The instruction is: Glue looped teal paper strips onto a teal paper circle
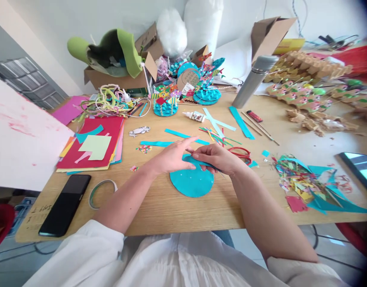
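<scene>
My right hand (215,156) is closed around a narrow piece of blue paper (203,162), which sticks out along the fingers. My left hand (174,155) is just to the left of it, its index finger stretched out and the thumb apart, over the rim of a round blue paper disc (192,181). The disc lies flat on the table and bears a few small pale dots. Behind the hands rest two blue paper strips (156,143). Red-handled scissors (241,153) are beside my right wrist, partly hidden.
A black phone (65,205), a tape roll (102,194) and stacked coloured paper (90,147) are at left. A glue bottle (194,116), decorated blue paper crafts (165,107) and a grey flask (253,81) stand farther back. Paper scraps (305,179) pile up at right.
</scene>
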Motion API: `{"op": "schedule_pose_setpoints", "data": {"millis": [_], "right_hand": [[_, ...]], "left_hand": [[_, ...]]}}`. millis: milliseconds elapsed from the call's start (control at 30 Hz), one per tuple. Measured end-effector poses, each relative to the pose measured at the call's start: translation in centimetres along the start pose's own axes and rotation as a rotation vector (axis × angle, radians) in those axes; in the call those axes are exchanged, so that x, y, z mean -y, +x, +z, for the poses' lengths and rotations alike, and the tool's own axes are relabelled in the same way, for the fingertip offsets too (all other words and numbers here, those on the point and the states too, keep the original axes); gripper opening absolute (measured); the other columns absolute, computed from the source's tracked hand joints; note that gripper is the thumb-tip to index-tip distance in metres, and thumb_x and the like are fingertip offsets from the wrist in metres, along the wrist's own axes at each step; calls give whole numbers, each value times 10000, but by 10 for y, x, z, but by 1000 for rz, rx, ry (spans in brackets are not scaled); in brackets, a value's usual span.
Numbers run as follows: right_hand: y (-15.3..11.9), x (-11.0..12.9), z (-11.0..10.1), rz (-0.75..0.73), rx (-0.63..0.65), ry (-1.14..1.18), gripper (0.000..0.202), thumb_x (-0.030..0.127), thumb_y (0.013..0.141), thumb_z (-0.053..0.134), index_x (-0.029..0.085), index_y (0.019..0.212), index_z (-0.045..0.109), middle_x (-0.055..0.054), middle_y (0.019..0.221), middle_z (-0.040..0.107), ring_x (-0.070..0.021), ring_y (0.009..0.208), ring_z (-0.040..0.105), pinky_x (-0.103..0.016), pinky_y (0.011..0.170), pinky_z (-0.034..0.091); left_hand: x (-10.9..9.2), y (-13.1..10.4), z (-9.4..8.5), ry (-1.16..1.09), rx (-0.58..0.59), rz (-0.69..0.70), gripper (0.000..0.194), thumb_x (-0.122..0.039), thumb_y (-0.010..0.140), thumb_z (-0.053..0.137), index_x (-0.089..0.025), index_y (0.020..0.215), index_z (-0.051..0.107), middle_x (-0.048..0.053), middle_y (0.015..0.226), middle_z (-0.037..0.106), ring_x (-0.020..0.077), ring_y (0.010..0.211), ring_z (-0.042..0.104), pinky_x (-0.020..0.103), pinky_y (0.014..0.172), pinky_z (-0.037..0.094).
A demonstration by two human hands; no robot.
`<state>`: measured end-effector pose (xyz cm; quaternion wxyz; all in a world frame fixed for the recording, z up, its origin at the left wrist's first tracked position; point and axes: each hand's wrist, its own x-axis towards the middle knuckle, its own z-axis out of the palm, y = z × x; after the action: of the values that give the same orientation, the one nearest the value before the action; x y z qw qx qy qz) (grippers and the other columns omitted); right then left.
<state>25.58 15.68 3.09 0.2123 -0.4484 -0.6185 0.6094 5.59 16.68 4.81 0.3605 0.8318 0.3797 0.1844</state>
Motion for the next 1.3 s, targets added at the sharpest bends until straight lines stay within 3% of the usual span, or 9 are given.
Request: {"op": "schedule_pose_setpoints", "data": {"millis": [133, 233, 433, 600, 733, 1033, 1300], "right_hand": [[0, 0, -5, -21, 0, -42, 433, 588, 764, 664, 164, 705, 604, 37, 546, 605, -48, 373, 463, -184, 359, 303], [-1, -3, -8, -22, -15, -36, 445, 601, 766, 657, 163, 714, 601, 33, 571, 614, -51, 393, 477, -185, 380, 337], [-26, -18, -23, -27, -90, -36, 451, 576, 802, 651, 141, 922, 659, 17, 654, 628, -86, 523, 568, -201, 461, 426], [-54, -34, -32, 52, -199, 95, 459, 504, 702, 772, 128, 951, 684, 8, 708, 638, -91, 584, 607, -205, 514, 479], [-56, -51, -26, 115, -276, 220, 449, 424, 612, 849, 127, 898, 673, 22, 672, 638, -62, 529, 572, -178, 481, 446], [-36, -62, -8, 131, -411, 95, 310, 375, 631, 820, 137, 736, 652, 25, 523, 599, -76, 432, 536, -178, 367, 386], [-36, -59, -4, 137, -465, 64, 142, 221, 726, 723, 138, 817, 652, 15, 527, 621, -104, 462, 574, -190, 389, 425]], "left_hand": [[3, 14, 3, -65, 35, -36, 699, -101, 698, 763, -211, 1346, 522, 75, 1081, 735, 245, 1083, 676, 353, 914, 514], [6, 19, 5, -48, 60, -12, 551, -94, 703, 740, -199, 1224, 595, 66, 1068, 731, 231, 1018, 692, 327, 838, 534], [6, 20, 2, 27, 72, 22, 249, -123, 724, 723, -183, 957, 659, 40, 997, 737, 204, 970, 686, 324, 843, 528], [3, 20, 0, 88, 52, 10, 211, -136, 729, 719, -181, 930, 675, 29, 967, 739, 203, 942, 683, 327, 828, 525], [5, 22, 0, 120, 40, 20, 197, -139, 717, 729, -172, 905, 681, 34, 960, 737, 205, 935, 678, 330, 840, 519], [6, 22, 3, 122, 52, 50, 155, -169, 740, 712, -181, 894, 699, 21, 948, 741, 197, 932, 671, 306, 829, 500], [4, 22, 6, 126, 57, 9, 150, -157, 744, 716, -180, 892, 698, 27, 959, 745, 194, 941, 676, 299, 836, 495]]}}
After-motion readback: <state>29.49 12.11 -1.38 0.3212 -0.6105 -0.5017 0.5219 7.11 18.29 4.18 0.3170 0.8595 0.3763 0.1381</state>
